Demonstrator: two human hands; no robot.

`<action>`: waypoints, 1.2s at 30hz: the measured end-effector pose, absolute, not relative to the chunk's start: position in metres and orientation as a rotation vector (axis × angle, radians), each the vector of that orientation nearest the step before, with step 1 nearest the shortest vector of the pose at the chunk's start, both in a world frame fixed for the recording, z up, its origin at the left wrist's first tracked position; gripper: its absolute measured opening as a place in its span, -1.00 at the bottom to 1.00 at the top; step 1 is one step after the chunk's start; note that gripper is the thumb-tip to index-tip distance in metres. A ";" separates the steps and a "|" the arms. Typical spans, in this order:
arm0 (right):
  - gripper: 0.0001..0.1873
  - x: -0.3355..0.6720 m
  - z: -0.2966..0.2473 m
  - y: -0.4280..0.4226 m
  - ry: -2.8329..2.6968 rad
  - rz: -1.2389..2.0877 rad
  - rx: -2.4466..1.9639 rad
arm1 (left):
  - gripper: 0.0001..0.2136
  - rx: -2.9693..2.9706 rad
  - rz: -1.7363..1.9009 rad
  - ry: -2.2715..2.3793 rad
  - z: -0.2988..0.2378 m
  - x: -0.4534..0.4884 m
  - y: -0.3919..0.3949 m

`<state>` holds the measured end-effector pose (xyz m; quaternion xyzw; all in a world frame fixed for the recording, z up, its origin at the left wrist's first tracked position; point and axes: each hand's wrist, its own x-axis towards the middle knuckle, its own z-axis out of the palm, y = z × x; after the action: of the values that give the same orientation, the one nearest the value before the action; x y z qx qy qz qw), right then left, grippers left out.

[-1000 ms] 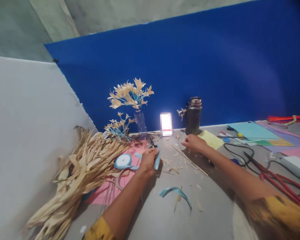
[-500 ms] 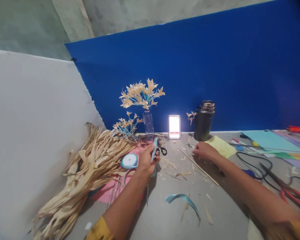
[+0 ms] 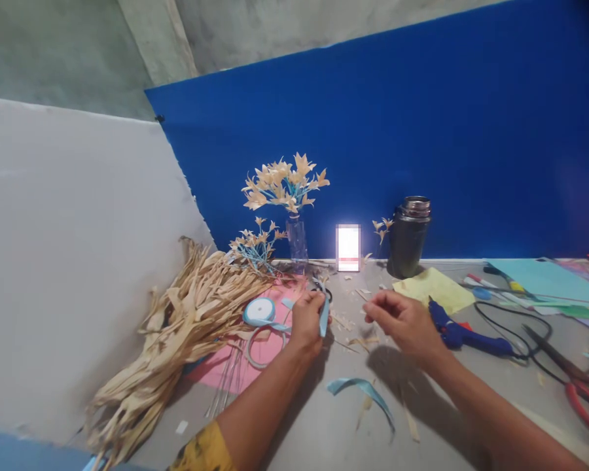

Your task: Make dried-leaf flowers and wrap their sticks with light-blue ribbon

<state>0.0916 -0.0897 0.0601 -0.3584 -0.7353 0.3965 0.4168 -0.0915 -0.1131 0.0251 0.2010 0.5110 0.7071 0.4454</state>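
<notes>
My left hand (image 3: pixel 307 320) is closed on a short strip of light blue ribbon (image 3: pixel 324 318), held upright just above the grey table (image 3: pixel 442 405). My right hand (image 3: pixel 405 322) hovers to its right, fingers curled and pinched together; whether anything is in them I cannot make out. A roll of light blue ribbon (image 3: pixel 258 311) lies left of my left hand on a pink sheet (image 3: pixel 235 360). Black scissors (image 3: pixel 322 288) lie just behind the left hand. A loose curl of blue ribbon (image 3: pixel 360 390) lies in front of both hands.
A heap of dried corn husks (image 3: pixel 177 333) fills the left. A vase of husk flowers (image 3: pixel 289 196), a bright white box (image 3: pixel 348 247) and a dark flask (image 3: pixel 408 235) stand by the blue board. A blue glue gun (image 3: pixel 459 333), yellow paper (image 3: pixel 434 288), cables and red-handled pliers (image 3: pixel 576 386) lie right.
My right hand lifted off the table and drew back toward the left hand, uncovering the blue glue gun. My left hand kept the ribbon strip and lowered slightly. The camera shifted left.
</notes>
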 end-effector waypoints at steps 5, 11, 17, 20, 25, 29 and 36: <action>-0.80 0.076 0.040 -0.107 -2.077 0.839 -0.830 | -0.85 0.817 1.706 1.447 0.021 -0.073 -0.123; -0.77 0.072 0.032 -0.097 -1.986 0.987 -1.004 | -0.87 0.767 1.681 1.359 0.026 -0.058 -0.134; -0.71 0.072 0.034 -0.096 -1.945 1.026 -1.049 | -0.79 0.638 1.651 1.230 0.030 -0.054 -0.138; -0.71 0.073 0.033 -0.095 -1.961 0.996 -1.063 | -0.80 0.627 1.653 1.221 0.031 -0.056 -0.138; -0.68 0.084 0.040 -0.086 -1.855 0.877 -1.160 | -0.83 0.618 1.626 1.266 0.034 -0.063 -0.136; -0.67 0.091 0.049 -0.089 -1.738 0.785 -1.162 | -0.81 0.561 1.599 1.298 0.031 -0.066 -0.136; -0.68 0.074 0.029 -0.111 -1.967 0.913 -1.070 | -0.81 0.519 1.635 1.154 0.027 -0.064 -0.135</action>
<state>0.0735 -0.1108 0.0294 -0.4140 -0.7608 0.3530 0.3538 -0.0642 -0.1345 0.0274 0.2157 0.4795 0.6794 0.5118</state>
